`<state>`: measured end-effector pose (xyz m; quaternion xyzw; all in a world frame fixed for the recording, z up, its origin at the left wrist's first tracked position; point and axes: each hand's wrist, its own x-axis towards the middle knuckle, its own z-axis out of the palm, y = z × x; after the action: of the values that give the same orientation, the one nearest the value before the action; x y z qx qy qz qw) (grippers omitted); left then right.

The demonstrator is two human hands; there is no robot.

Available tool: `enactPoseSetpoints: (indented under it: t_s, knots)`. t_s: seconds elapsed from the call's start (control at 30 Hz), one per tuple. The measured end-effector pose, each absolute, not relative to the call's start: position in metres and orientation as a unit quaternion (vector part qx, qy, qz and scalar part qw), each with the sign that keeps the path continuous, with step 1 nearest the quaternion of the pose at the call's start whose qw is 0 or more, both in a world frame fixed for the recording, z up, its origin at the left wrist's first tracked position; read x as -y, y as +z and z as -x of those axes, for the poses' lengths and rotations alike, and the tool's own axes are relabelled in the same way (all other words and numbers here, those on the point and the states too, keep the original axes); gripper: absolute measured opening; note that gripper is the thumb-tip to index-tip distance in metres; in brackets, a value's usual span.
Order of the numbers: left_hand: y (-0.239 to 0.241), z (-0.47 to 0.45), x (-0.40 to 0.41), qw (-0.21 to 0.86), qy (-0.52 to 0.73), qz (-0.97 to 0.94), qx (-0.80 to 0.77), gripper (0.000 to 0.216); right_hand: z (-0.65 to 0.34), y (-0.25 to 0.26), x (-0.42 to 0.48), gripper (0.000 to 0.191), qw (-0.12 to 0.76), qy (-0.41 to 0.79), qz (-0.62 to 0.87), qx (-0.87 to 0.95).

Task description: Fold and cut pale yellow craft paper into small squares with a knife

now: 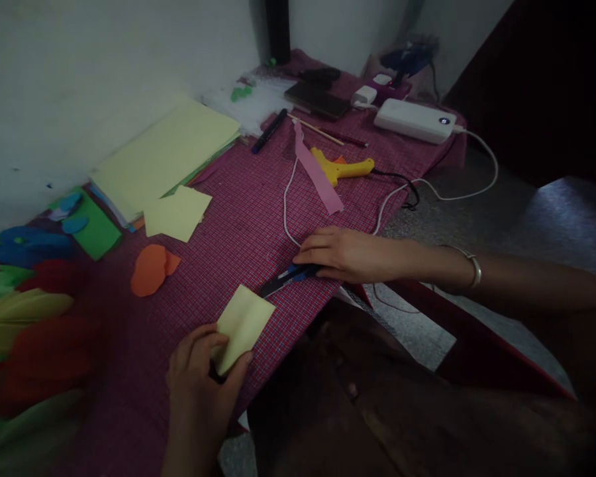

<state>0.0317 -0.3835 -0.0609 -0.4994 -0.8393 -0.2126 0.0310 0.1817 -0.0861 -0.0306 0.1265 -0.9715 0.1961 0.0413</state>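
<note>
My left hand [203,368] pinches a small pale yellow piece of paper [247,318] between thumb and fingers, close to the table's front edge. Its fingers are closed on the lower left end of the paper. To the right, my right hand [338,255] curls over the blue handles of a pair of scissors [288,276]. The scissors lie low at the cloth, blades pointing left towards the paper. The fingers hide most of the handles. Left of the paper lie orange paper cutouts [149,270]. Behind it are loose pale yellow paper pieces [176,213].
A stack of paper sheets [166,156] lies near the wall. Coloured paper shapes [30,305] crowd the left. Farther back are a yellow glue gun [345,167], a pink paper strip [318,172], a black marker [269,131] and a white power bank [412,120] with cables.
</note>
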Motion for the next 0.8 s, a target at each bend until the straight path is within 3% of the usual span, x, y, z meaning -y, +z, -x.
enactPoseSetpoints:
  t_s: [0.23, 0.4, 0.63, 0.8]
  knots:
    - [-0.061, -0.034, 0.383, 0.041, -0.206, 0.508, 0.836, 0.022, -0.175, -0.031, 0.09, 0.033, 0.031, 0.201, -0.156, 0.967]
    - [-0.063, -0.034, 0.385, 0.042, -0.168, 0.513, 0.84, 0.039, -0.175, -0.034, 0.089, 0.033, 0.025, 0.193, -0.196, 0.961]
    - [-0.065, -0.033, 0.388, 0.024, -0.188, 0.501, 0.844, 0.031, -0.173, -0.031, 0.079, 0.035, 0.076, 0.139, -0.079, 0.984]
    - [-0.066, -0.034, 0.388, 0.025, -0.188, 0.508, 0.84, 0.029, -0.166, -0.031, 0.081, 0.034, 0.069, 0.139, -0.089, 0.984]
